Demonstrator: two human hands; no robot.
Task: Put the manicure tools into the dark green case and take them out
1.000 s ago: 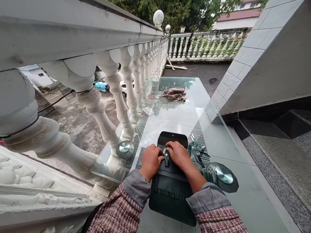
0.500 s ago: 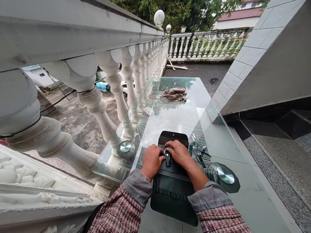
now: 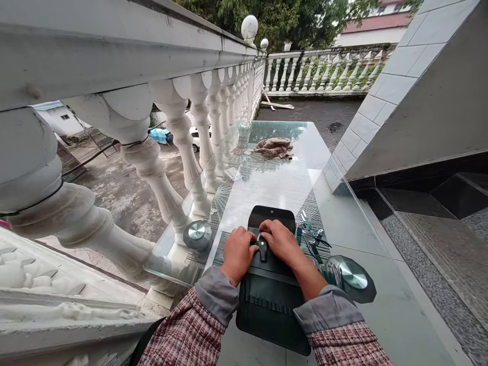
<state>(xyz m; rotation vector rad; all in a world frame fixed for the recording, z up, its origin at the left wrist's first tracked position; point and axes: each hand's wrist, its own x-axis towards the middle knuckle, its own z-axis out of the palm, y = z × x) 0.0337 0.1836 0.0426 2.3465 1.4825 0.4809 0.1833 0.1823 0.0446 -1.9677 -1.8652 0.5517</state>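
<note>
A dark green manicure case (image 3: 270, 323) lies unfolded on the glass table, with a row of elastic loops across its near half. My left hand (image 3: 239, 254) is closed, thumb and forefinger pinched beside the case's short snap strap (image 3: 263, 249). From the other side my right hand (image 3: 281, 241) bends its fingers down over the top of that strap. Something small, with a hint of green, sits between the fingertips, mostly hidden. Right of the case lie several green-and-silver manicure tools (image 3: 315, 244), some partly behind my right forearm.
The glass table (image 3: 343, 218) has round metal discs at its corners, such as one at left (image 3: 197, 231) and one at right (image 3: 354, 277). A crumpled brown cloth (image 3: 273, 148) lies toward the far end. White balusters (image 3: 171, 117) line the left side; a tiled slanted wall (image 3: 385, 96) rises at right.
</note>
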